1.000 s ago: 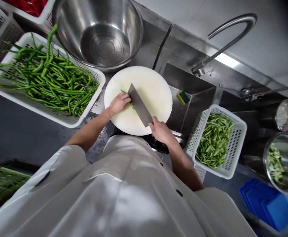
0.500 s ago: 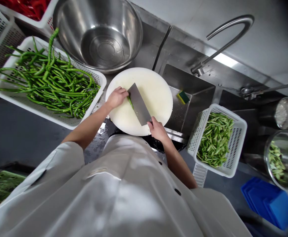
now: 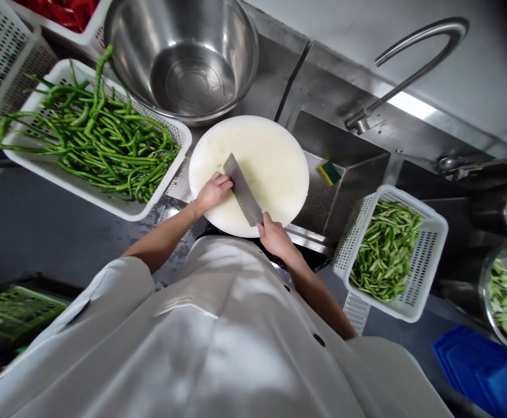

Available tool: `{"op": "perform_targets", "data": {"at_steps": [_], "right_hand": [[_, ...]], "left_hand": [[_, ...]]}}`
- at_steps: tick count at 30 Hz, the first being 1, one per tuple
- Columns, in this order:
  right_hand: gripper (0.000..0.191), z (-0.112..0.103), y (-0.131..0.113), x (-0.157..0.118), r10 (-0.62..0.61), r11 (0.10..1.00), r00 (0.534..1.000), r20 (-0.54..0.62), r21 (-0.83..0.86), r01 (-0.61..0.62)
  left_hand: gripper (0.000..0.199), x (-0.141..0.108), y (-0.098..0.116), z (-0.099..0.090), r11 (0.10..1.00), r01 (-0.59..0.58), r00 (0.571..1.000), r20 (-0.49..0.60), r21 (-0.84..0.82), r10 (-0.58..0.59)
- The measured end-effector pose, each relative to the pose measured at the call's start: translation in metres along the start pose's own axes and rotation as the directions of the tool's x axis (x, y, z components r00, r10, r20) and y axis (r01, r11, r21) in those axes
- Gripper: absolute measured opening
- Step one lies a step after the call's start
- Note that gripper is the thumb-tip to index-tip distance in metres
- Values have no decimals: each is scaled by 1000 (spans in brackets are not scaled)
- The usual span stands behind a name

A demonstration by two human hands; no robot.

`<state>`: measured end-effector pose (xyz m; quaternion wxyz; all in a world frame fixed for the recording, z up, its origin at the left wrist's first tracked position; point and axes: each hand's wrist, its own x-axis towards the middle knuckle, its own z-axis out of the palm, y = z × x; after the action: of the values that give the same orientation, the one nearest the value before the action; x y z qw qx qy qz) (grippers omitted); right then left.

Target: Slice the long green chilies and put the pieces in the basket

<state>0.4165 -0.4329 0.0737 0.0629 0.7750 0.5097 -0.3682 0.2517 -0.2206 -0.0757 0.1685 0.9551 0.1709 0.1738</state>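
Note:
My right hand [image 3: 275, 237] is closed around the handle end of a cleaver [image 3: 243, 191], whose broad blade slants across the left half of a round white cutting board [image 3: 275, 157]. Against the blade's left side, my left hand [image 3: 216, 190] has its fingers curled and pressed together. Whatever those fingers hold is hidden by the hand and blade. Faint green traces show on the board. To the left, long green peppers [image 3: 114, 136] lie heaped in a white perforated basket [image 3: 142, 212]. On the right, a smaller white basket [image 3: 438, 249] holds cut green pieces [image 3: 386, 249].
A large steel bowl [image 3: 247, 58] stands behind the board. The sink [image 3: 305, 125] to the right contains a yellow-green sponge [image 3: 329, 172], with a curved faucet [image 3: 436, 58] above it. Another steel bowl [image 3: 486, 296] with pale green pieces and blue plastic items [image 3: 480, 368] are far right.
My left hand has moved nearer my body along the blade, and the green pepper seen beside it is now out of sight. The cleaver keeps a similar slant. The view has shifted slightly.

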Motion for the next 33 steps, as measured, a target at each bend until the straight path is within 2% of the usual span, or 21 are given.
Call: {"op": "perform_targets", "data": {"at_steps": [3,5,6,7,8,10,11,13,16,18,21,23,24,25,27,29,30,32,33], "right_hand": [[36,8,-1,23,-6,996,999,-43,88,9],[37,10,10,22,-18,989,999,-47,144,25],[36,10,17,18,-33,986,998,-52,162,41],[35,11,25,12,-61,982,996,-63,173,71],[32,13,32,6,-106,976,992,-73,183,118],[26,19,43,-1,-208,949,976,-56,230,216],[23,23,47,-1,-242,931,970,-31,272,241],[21,28,50,6,-242,897,970,22,387,215],[19,27,51,27,-132,831,991,22,547,99],[17,20,51,38,-47,796,999,-26,602,53],[14,11,45,40,36,829,995,-97,559,24],[18,12,31,36,3,869,995,-102,493,48],[20,15,21,35,-41,880,995,-89,468,78],[22,19,9,35,-95,884,993,-71,452,117],[23,27,-12,39,-179,881,982,-55,435,185],[22,34,-25,49,-158,876,985,-72,450,174],[21,35,-25,54,-114,868,990,-84,476,140],[21,34,-13,63,6,833,996,-94,552,47],[21,33,-2,65,64,809,993,-96,588,5]], "left_hand": [[29,0,5,-8,999,-18,1000,-2,-51,18],[26,-4,-4,-22,995,47,997,-57,-83,-52],[24,-9,-15,-33,990,122,986,-107,-77,-130],[22,-15,-30,-46,972,227,958,-166,-56,-233],[21,-24,-48,-62,938,346,913,-221,-24,-343],[19,-45,-90,-95,816,575,797,-268,61,-542],[18,-57,-111,-111,750,652,751,-231,113,-619],[14,-80,-144,-139,646,717,681,-69,262,-729],[22,-105,-167,-162,622,649,621,167,438,-766],[34,-115,-172,-168,633,608,613,223,479,-758],[46,-119,-176,-168,644,583,628,228,496,-744],[44,-116,-180,-167,666,556,650,239,498,-722],[43,-113,-182,-166,670,547,647,254,502,-719],[41,-110,-183,-165,665,545,630,274,511,-727],[41,-102,-182,-167,624,569,555,309,536,-772],[41,-96,-175,-174,558,614,473,306,559,-826],[39,-93,-170,-179,527,635,449,286,565,-847],[34,-90,-155,-191,480,668,440,218,570,-871],[32,-88,-144,-196,478,673,466,178,565,-867]]}}
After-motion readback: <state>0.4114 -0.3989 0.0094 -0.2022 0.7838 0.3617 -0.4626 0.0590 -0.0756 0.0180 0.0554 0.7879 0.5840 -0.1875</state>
